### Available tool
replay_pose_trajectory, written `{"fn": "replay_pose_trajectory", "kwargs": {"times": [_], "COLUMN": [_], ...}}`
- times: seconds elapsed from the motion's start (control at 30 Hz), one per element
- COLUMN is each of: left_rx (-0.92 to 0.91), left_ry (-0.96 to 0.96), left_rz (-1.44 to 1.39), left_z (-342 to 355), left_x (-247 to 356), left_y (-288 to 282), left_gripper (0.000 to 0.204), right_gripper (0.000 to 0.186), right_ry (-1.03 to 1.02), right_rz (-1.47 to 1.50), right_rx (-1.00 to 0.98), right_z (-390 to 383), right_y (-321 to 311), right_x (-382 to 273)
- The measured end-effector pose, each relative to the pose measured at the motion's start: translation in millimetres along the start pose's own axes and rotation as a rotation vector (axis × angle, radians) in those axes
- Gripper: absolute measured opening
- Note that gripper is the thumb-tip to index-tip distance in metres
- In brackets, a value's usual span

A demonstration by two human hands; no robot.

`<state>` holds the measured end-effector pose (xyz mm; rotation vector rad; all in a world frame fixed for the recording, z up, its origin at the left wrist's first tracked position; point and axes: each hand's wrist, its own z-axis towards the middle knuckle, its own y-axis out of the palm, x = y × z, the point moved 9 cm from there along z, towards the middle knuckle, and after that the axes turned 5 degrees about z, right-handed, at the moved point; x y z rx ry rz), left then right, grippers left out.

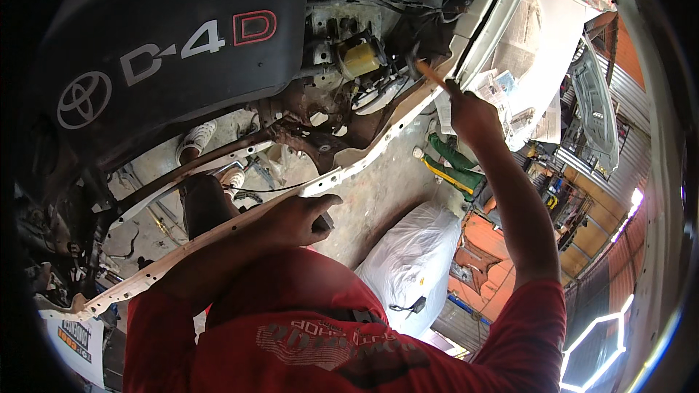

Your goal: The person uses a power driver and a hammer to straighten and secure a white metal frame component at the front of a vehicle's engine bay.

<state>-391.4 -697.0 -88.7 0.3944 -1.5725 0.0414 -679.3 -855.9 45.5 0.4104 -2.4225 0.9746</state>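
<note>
My right hand (pixel 475 118) is closed round the handle of a hammer (pixel 431 74), above the right part of the car's engine bay. The handle is orange-brown wood, and the dark head points into the bay beside a pale fender edge. Nearer to me, my left hand (pixel 295 220) is by the cream metal front panel (pixel 357 168), its forearm lying along the panel. A small dark block (pixel 322 226) shows between its thumb and fingers. Whether the left hand touches the panel, I cannot tell.
A large black engine cover (pixel 182 36) fills the upper left. A yellowish reservoir (pixel 360 60) sits in the bay. Newspaper (pixel 502 94) covers the fender. On the floor are a white plastic-wrapped bundle (pixel 415 247) and a green-clad leg (pixel 455 164). A loose car panel (pixel 598 102) leans at right.
</note>
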Motion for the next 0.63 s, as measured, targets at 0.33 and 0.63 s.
{"fn": "replay_pose_trajectory", "kwargs": {"times": [0.33,0.63], "left_rx": [0.021,-0.053], "left_ry": [-0.007,-0.074], "left_rz": [0.050,0.127], "left_z": [-2,2], "left_x": [-3,-4], "left_y": [3,10], "left_gripper": [0.063,0.066], "right_gripper": [0.050,0.056], "right_ry": [0.206,0.198], "right_rz": [0.060,0.127], "right_rx": [0.015,0.050], "right_z": [0,-19], "right_y": [-5,28], "right_x": [15,17]}}
